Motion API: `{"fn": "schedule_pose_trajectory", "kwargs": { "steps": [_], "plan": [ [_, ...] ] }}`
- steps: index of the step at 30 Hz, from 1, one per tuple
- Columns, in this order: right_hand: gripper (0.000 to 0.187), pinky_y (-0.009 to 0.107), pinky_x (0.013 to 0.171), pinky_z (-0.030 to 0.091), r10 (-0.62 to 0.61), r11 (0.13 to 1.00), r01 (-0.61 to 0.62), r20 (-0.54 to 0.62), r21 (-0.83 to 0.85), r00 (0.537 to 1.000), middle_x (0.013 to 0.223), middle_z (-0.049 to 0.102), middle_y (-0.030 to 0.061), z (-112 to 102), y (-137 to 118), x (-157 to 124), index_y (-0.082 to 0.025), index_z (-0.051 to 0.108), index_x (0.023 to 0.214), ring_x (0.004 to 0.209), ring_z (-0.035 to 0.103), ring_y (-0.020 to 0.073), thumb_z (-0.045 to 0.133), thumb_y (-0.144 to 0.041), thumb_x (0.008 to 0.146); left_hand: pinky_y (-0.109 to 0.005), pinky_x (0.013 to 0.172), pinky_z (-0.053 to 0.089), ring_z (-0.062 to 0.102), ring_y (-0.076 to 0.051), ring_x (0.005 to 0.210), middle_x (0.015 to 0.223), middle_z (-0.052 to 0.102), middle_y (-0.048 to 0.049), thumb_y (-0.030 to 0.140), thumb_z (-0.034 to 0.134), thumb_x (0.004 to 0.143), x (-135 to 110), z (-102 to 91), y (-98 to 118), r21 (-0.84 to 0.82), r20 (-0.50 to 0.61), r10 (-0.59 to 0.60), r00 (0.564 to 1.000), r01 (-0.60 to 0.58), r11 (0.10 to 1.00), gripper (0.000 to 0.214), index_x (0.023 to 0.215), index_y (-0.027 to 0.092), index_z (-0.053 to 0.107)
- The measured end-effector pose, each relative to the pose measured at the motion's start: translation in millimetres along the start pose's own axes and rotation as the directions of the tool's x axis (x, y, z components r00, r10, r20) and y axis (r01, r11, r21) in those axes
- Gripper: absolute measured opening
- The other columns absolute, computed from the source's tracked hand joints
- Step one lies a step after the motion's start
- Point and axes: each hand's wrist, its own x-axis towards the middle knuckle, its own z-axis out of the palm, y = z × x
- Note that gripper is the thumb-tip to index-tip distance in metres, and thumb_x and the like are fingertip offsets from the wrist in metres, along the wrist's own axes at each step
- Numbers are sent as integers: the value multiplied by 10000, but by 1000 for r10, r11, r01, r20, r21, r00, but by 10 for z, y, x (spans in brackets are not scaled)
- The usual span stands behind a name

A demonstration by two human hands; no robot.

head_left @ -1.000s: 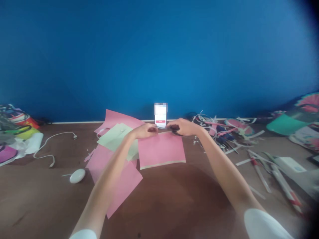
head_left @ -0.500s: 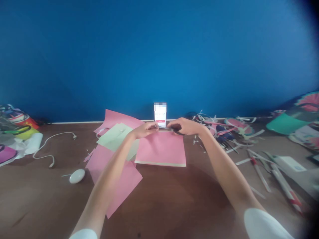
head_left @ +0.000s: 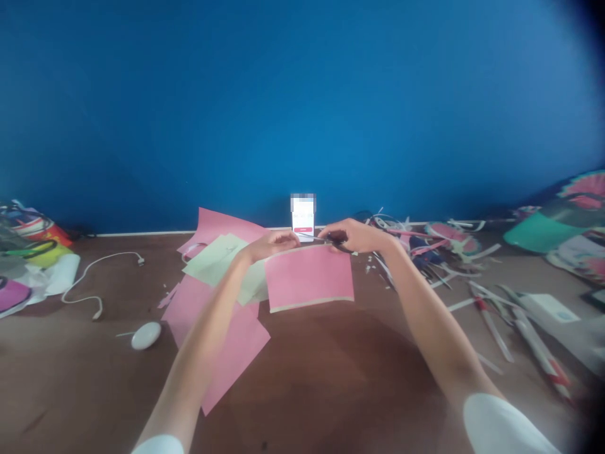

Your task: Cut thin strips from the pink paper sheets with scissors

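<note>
My left hand (head_left: 276, 243) has its grip closed on the far edge of a pink sheet (head_left: 309, 277), at the left corner. This edge is lifted a little, and the near edge lies toward me on the brown floor (head_left: 331, 378). My right hand (head_left: 357, 236) has its grip closed around dark scissors (head_left: 336, 239), which are at the same far edge, close to the right corner. I cannot tell if the blades are apart. The two hands are near each other, not touching.

Just behind the hands, a phone (head_left: 303, 217) stands upright against the blue wall (head_left: 302, 101). On the left of the sheet lie a pale green sheet (head_left: 217, 258) and more pink paper (head_left: 227, 334), partly under my left arm. Further left there are a white round object (head_left: 146, 335) and a white cable (head_left: 94, 277). On the right is a heap of paper strips (head_left: 425, 249).
</note>
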Motion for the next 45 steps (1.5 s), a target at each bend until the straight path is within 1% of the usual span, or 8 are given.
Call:
{"fn": "schedule_pose_trajectory", "kwargs": {
  "steps": [5,9,14,18,24,31,37,45],
  "plan": [
    [384,280,737,449,-9,1000,8,-19,-23,1000,1025,707,48,18,17,4,-217,661,1146,846,612,185,559,-291,783,-300,808,431,592,-206,975,1077,651,-69,460,615,810,4,-18,-1,96,142,1,990,-15,995,351,1042,199,650],
    [378,266,685,428,-7,1000,7,-11,-9,1000,970,707,39,22,22,-2,-206,650,1148,792,597,172,547,-327,805,-278,690,415,605,-194,832,945,673,-57,413,562,838,20,-42,-52,271,101,-23,995,-6,963,276,928,180,679],
    [410,277,683,436,50,997,-49,23,-53,998,1037,703,51,-23,67,-14,-216,660,1142,829,610,200,563,-427,804,-265,666,412,610,-187,816,948,678,-44,364,523,849,21,-63,-65,379,62,-18,998,-7,925,257,956,196,686],
    [450,300,776,455,88,987,-84,22,-133,996,1196,659,59,-52,183,-29,-216,658,1188,961,618,244,572,-380,778,-264,711,429,620,-199,889,1009,679,-51,350,531,843,-2,-96,-40,386,50,-30,998,8,922,263,990,194,682],
    [460,295,811,456,105,988,-102,13,-118,994,1202,657,36,-57,227,-41,-227,667,1177,1001,615,241,561,-292,734,-270,738,433,617,-206,937,1052,674,-48,358,492,865,-41,-120,-2,372,50,-81,995,57,927,264,986,202,668],
    [362,256,649,409,37,997,-35,18,-71,999,928,701,42,-5,103,-6,-181,703,1015,741,582,167,524,-223,704,-261,700,413,605,-184,860,1008,674,-36,399,519,850,-27,-80,-27,372,75,-131,989,95,924,292,1041,209,629],
    [372,240,596,363,26,998,-23,44,-50,999,833,681,35,35,-1,34,-156,694,1017,666,524,137,516,-203,694,-258,619,362,559,-163,720,842,637,-34,487,462,885,44,50,-14,415,76,-42,996,7,910,344,874,178,614],
    [416,247,666,406,59,986,-57,11,-157,998,1083,702,34,-33,72,-13,-235,695,1088,829,617,184,519,-176,716,-266,662,387,586,-183,800,924,669,-42,441,508,874,29,24,36,375,7,0,1000,-3,927,303,899,178,657]
  ]
}}
